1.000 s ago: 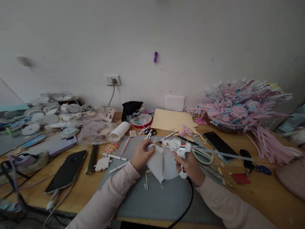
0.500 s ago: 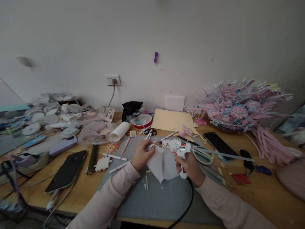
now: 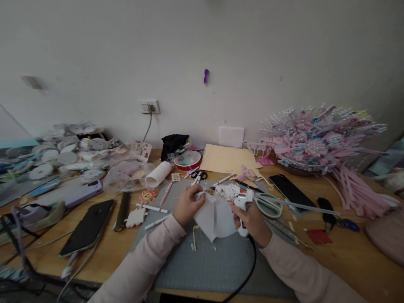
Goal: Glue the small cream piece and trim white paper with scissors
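My left hand (image 3: pixel 189 203) is closed, pinching the upper left edge of a folded sheet of thin white paper (image 3: pixel 208 221). Wrapped round the handle of a white hot glue gun (image 3: pixel 242 202) is my right hand (image 3: pixel 252 222). The gun's nozzle points left over the paper, and a long clear glue stick (image 3: pixel 299 205) sticks out of its back to the right. Its black cord (image 3: pixel 252 269) runs down over the grey cutting mat (image 3: pixel 195 273). Just beyond the paper lies a heap of white and brownish scraps (image 3: pixel 225 191).
White-handled scissors (image 3: pixel 273 207) and a black phone (image 3: pixel 293 192) lie to the right, near a pink decorated headdress (image 3: pixel 312 143). Several white pens (image 3: pixel 154 208), a white roll (image 3: pixel 158 174) and another phone (image 3: pixel 88 227) are on the left. Beige card sheets (image 3: pixel 230 158) lie at the back.
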Demonstrator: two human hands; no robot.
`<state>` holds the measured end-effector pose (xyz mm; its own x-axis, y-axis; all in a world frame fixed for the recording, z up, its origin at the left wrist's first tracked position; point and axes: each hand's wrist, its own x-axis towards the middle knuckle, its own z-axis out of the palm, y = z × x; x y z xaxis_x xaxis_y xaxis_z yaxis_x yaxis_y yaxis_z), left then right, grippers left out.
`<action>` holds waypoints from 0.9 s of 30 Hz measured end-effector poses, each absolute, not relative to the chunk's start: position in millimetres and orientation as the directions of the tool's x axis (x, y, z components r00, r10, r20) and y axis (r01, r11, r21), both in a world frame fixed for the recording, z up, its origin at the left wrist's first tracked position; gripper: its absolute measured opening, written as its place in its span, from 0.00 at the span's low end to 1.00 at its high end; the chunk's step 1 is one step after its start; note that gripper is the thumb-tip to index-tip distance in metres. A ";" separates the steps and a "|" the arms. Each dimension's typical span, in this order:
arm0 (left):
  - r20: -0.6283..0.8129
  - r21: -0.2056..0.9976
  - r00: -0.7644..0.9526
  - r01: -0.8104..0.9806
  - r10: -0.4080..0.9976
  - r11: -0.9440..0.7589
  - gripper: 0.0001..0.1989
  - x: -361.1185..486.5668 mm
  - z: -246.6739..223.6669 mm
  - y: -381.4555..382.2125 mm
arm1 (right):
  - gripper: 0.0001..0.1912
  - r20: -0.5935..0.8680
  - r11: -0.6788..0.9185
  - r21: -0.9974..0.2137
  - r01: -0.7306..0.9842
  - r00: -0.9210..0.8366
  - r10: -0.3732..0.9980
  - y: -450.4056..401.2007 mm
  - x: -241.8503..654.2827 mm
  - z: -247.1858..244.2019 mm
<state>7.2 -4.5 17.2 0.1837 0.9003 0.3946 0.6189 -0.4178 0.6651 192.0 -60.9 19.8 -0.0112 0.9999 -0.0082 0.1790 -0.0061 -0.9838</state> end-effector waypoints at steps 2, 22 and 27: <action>0.394 0.661 0.187 0.622 0.900 -0.418 0.02 7.4 17.8 -4.9 | 0.16 0.004 0.006 -0.986 0.169 -0.011 1.000 -61.6 191.7 21.3; 0.376 0.679 0.192 0.609 0.907 -0.410 0.03 8.9 19.3 -5.3 | 0.16 -0.019 -0.019 -0.995 0.096 -0.003 1.000 -59.5 191.0 14.8; 0.376 0.692 0.189 0.594 0.907 -0.410 0.04 8.4 18.6 -4.2 | 0.17 -0.001 0.003 -0.990 0.144 -0.025 1.000 -58.9 192.5 13.9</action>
